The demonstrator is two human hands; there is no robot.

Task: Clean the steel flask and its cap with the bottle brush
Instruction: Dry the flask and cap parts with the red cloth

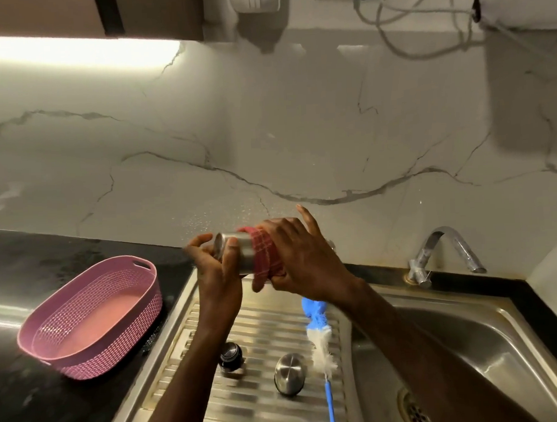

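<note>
- Steel flask [240,252] was held sideways above the drainboard [259,320]; judged rigid, light when empty, and slippery if wet. Best gripped round the body.
- Left hand [217,271] curled round its end; right hand [300,257] clutched a red cloth [266,254] against it, index finger raised.
- Counted: one flask, two cap pieces [230,356] [289,373], one bottle brush [321,336], one pink basket [90,314].

pink basket [90,318] on black counter [23,254], tap [445,251], sink [499,338]
</note>
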